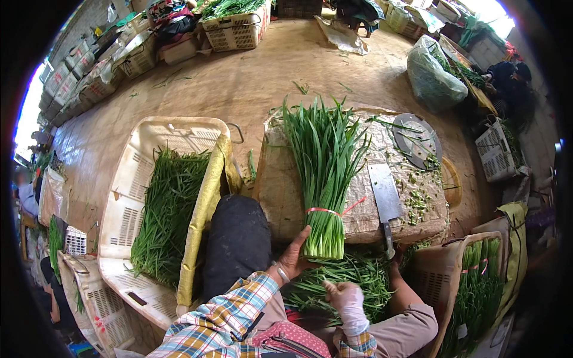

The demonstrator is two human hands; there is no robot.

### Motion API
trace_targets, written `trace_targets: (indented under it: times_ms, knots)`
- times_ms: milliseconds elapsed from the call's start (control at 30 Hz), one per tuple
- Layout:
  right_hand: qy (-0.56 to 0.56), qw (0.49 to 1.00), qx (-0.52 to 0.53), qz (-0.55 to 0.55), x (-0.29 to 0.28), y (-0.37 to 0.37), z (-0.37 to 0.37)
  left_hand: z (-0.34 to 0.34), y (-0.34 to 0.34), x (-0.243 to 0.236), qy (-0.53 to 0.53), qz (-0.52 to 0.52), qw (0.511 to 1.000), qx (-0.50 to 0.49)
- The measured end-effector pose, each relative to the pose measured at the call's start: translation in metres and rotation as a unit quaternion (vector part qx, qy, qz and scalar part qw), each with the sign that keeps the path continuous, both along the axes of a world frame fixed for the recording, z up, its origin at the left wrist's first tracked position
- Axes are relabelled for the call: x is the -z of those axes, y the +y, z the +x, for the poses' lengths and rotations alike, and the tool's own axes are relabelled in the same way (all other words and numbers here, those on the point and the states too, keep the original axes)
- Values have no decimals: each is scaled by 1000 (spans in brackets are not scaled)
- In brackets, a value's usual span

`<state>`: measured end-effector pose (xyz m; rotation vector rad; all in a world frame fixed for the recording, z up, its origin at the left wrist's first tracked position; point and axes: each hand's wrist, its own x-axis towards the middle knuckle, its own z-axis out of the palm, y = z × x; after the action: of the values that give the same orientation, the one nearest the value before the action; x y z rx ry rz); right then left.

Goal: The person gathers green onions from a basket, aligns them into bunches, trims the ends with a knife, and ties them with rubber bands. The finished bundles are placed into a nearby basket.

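A thick bunch of garlic chives (325, 161), bound by a red tie (325, 210), rests along the sacking-covered work surface (280, 197), its pale cut ends toward me. My left hand (292, 259) grips it from the left, close to those ends. Below and to the right, my right hand (347, 298), in a thin whitish covering, is closed, with the fingers curled together. Something small and pale shows at its fingertips, too small to name. A cleaver (385, 191) lies right of the bunch, handle toward me. Loose chives (346, 277) lie beneath both hands.
A plastic crate (113, 238) of loose greens stands at my left, and another crate (444, 286) with tied bunches at my right. Trimmed bits (418, 209) and a round grey disc (416, 140) lie on the work surface. Another person (507, 83) sits at the far right.
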<state>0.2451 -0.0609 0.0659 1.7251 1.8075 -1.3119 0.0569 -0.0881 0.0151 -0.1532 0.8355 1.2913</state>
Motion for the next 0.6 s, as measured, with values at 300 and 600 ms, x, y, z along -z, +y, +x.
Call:
trace_targets:
  times_ms: [300,600]
  knots:
    - [442,858,241,102,-2,41,-6,10,4,-7,566,63,817,83]
    - [465,846,224,137,-5,38,-12,18,11,-19,663,23,732,155]
